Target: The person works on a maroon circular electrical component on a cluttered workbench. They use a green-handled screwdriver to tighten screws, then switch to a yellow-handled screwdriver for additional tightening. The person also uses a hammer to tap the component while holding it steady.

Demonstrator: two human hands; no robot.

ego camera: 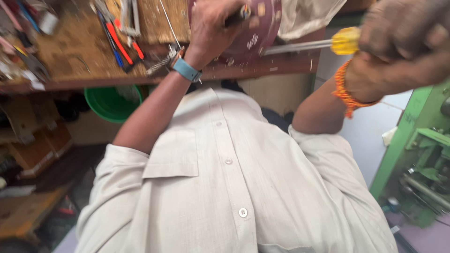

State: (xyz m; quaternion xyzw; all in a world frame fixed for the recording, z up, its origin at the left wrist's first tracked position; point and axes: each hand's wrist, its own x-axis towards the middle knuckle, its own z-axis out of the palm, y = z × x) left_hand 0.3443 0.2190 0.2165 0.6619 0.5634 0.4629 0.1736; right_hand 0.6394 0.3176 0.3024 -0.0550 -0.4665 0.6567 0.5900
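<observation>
My left hand point(211, 28), with a blue strap at the wrist, is closed around a dark handle-like part point(240, 14) against a maroon disc point(262, 28) at the edge of the wooden workbench point(84, 51). My right hand point(403, 42), an orange thread band at its wrist, grips a screwdriver by its yellow handle point(346, 40). The metal shaft point(295, 47) points left, and its tip reaches the disc's lower edge. My pale buttoned shirt point(225, 178) fills the lower half of the view.
Red- and blue-handled pliers point(119, 44) and other hand tools lie scattered on the bench. A green bowl point(110, 103) sits below the bench edge. A green metal machine point(422, 159) stands at the right. Wooden boxes point(33, 150) and clutter are at the lower left.
</observation>
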